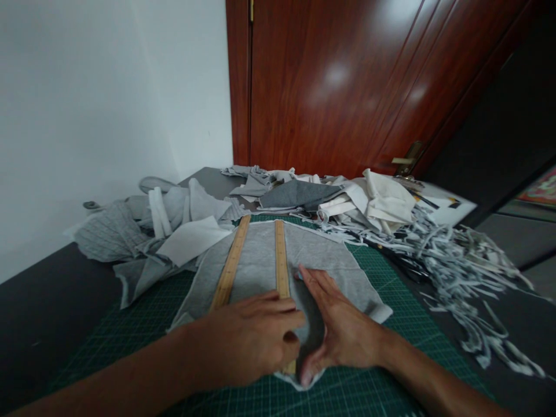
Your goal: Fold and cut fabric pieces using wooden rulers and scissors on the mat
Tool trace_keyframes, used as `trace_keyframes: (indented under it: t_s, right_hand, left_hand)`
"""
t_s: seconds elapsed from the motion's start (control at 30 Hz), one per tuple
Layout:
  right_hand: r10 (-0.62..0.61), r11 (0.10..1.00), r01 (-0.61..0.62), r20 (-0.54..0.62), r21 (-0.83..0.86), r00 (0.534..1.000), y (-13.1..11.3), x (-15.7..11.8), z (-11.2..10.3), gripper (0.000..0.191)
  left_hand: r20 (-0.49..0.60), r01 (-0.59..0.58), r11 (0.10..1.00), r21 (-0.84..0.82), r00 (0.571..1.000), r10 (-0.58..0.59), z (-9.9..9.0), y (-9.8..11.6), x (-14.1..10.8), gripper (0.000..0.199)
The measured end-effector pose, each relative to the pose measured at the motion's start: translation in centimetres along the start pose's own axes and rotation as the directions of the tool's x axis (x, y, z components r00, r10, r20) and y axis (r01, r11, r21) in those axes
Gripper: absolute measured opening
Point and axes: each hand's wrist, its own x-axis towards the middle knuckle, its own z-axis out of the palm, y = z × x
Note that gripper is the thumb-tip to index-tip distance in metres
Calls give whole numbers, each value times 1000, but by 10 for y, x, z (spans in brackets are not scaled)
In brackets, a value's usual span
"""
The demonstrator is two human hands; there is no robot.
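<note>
A piece of grey cloth (256, 258) lies on a green cutting mat (373, 394). Two wooden rulers rest lengthwise on it, one to the left (232, 260) and one near the middle (281, 255). My left hand (254, 339) lies over the lower part of the middle ruler, its fingers bent; whether they grip it is hidden. Just right of that ruler, my right hand (336, 324) presses on the cloth with thumb and fingers spread. The cloth is raised in folds beside my right hand.
Grey and white cloth pieces (174, 223) are heaped at the left. More folded fabric (299, 194) lies along the back, before a brown door (321, 87). Thin fabric strips (447, 260) are tangled at the right on the dark table (39, 324). A white wall stands at the left.
</note>
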Motion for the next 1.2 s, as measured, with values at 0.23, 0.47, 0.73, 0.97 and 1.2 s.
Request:
trace_keyframes:
  t_s: [0.23, 0.47, 0.73, 0.97, 1.2]
  right_hand:
    - [16, 1000, -16, 5, 10, 1000, -2, 0, -2, 171]
    - [-15, 1000, 15, -20, 2, 1000, -2, 1, -2, 169]
    - [-47, 999, 47, 3, 1, 999, -3, 2, -4, 171]
    - [-13, 1000, 13, 18, 21, 1000, -8, 2, -9, 174]
    - [37, 999, -37, 42, 14, 998, -8, 3, -10, 176]
  left_hand:
    - [-12, -39, 995, 92, 999, 40, 1, 3, 9, 16]
    - [-61, -121, 981, 150, 989, 132, 15, -1, -2, 23]
    - [-179, -63, 984, 169, 979, 93, 14, 3, -5, 23]
    - [-315, 88, 992, 87, 947, -56, 12, 22, -13, 26]
    - [-287, 162, 947, -277, 927, -242, 18, 47, -20, 21]
